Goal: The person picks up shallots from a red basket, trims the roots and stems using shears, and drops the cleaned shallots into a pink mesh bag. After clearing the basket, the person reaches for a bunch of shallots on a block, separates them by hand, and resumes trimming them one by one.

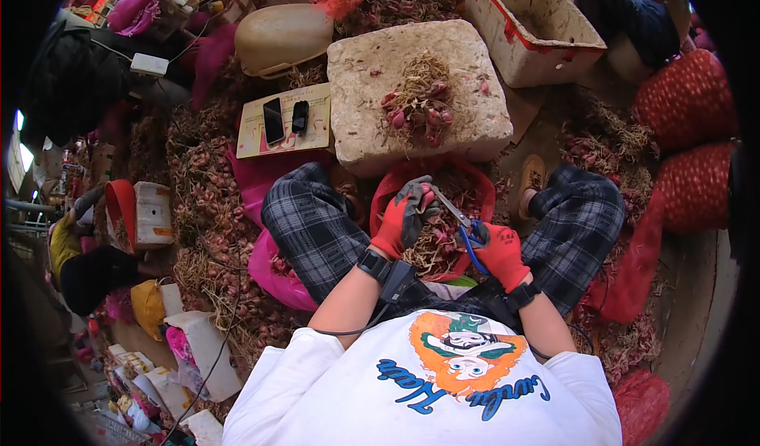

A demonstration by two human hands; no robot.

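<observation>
My left hand (405, 218), in a red and grey glove, is closed on a shallot (428, 197) whose reddish skin shows at the fingertips. My right hand (500, 253), gloved in red, grips blue-handled scissors (462, 223). Their metal blades point up and left, close to the shallot. Below both hands, between my knees, a red basin (486, 195) holds dry stems and shallots. On the white foam box (356, 89) in front of me lies a bunch of shallots (419, 101) with dried tops.
Two phone-like black devices, one a phone (273, 121), lie on a cardboard piece (323, 121) left of the box. An empty foam crate (507, 46) stands behind right. Shallots (214, 208) cover the floor at left. Full red mesh sacks (685, 101) stand at right. Another person (87, 264) bends at far left.
</observation>
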